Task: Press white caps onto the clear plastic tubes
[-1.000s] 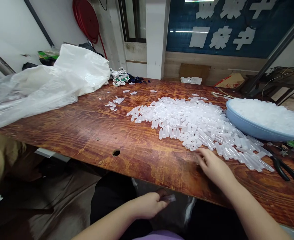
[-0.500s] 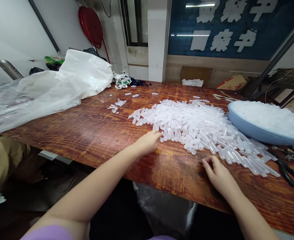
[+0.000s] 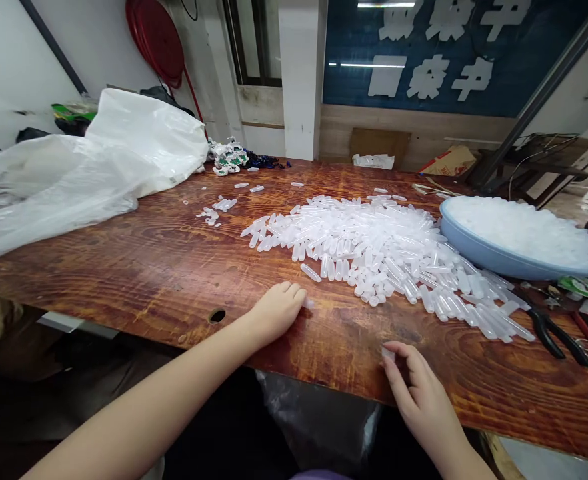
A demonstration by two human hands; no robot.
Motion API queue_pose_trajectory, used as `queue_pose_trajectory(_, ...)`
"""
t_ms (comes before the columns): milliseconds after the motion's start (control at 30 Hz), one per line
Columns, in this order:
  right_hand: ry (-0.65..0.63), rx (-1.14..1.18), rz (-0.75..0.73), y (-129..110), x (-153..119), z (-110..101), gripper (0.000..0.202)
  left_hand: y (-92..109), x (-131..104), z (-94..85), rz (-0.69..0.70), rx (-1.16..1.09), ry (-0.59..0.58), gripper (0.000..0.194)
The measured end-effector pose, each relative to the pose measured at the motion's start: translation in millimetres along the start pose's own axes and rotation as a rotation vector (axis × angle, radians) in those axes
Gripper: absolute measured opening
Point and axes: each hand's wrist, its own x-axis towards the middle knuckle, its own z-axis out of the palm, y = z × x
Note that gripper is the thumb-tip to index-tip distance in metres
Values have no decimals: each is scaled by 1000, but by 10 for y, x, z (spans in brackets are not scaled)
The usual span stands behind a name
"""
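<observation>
My left hand (image 3: 279, 312) is closed just above the brown wooden table (image 3: 159, 267), with a small translucent plastic piece showing at its fingertips. My right hand (image 3: 417, 380) pinches another small clear piece between thumb and forefinger, near the table's front edge. Beyond both hands spreads a wide pile of translucent plastic tubes (image 3: 374, 233). One loose tube (image 3: 311, 272) lies between the pile and my left hand. A blue basin (image 3: 499, 257), heaped with whitish translucent pieces, stands at the right of the pile.
Black-handled pliers (image 3: 559, 337) lie at the right. A large white plastic bag (image 3: 144, 143) covers the back left, beside white-and-green parts (image 3: 229, 157). A few small scraps (image 3: 208, 215) sit left of the pile. The tabletop has a round hole (image 3: 217, 316).
My left hand has drawn back from the pile toward the front edge, now with a small piece at its fingers. My right hand has moved nearer the edge. The view has shifted slightly right.
</observation>
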Motion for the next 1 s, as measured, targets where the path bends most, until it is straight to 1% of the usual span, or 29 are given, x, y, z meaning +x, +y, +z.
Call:
queue_pose_trajectory(100, -122, -6, -246, -95, 81, 108, 27, 291, -223, 0, 58, -170, 71, 20)
queue_pose_trajectory(167, -196, 8, -328, -178, 129, 171, 32, 460, -331, -21, 94, -337, 71, 19)
queue_pose_trajectory(233, -237, 56, -359, -254, 163, 203, 33, 558, -400, -61, 104, -494, 30, 21)
queue_pose_trajectory(300, -232, 126, -376, -300, 183, 193, 30, 576, -436, -123, 94, -631, -29, 24)
queue_pose_trajectory(367, -210, 154, -447, -308, 193, 153, 28, 542, -452, -201, 89, -757, -107, 23)
queue_pose_trajectory(467, -213, 92, -625, -285, 198, 78, 32, 479, -458, -317, 132, -891, -241, 22)
queue_pose_trajectory(533, -233, 59, -663, -277, 198, 42, 33, 458, -454, -367, 147, -922, -301, 23)
queue_pose_trajectory(633, -259, 105, -611, -293, 192, 10, 30, 439, -448, -383, 135, -934, -333, 25)
queue_pose_trajectory(700, -287, 157, -601, -316, 182, -6, 29, 423, -453, -366, 150, -989, -383, 27)
queue_pose_trajectory(767, -344, 177, -568, -341, 170, -14, 27, 415, -467, -349, 168, -1060, -454, 29)
queue_pose_trajectory(800, -382, 165, -514, -352, 164, -12, 23, 420, -476, -346, 167, -1076, -473, 30)
queue_pose_trajectory(833, -417, 136, -439, -360, 158, -5, 19, 432, -487, -348, 159, -1072, -471, 29)
queue_pose_trajectory(867, -447, 98, -352, -365, 153, 6, 22, 452, -498, -356, 147, -1053, -451, 28)
queue_pose_trajectory(933, -461, 43, -199, -365, 142, 30, 41, 510, -526, -384, 98, -993, -392, 26)
queue_pose_trajectory(967, -442, 46, -164, -361, 137, 38, 42, 544, -542, -400, 61, -967, -367, 26)
queue_pose_trajectory(1000, -421, 63, -161, -357, 131, 39, 39, 576, -560, -416, 20, -950, -348, 26)
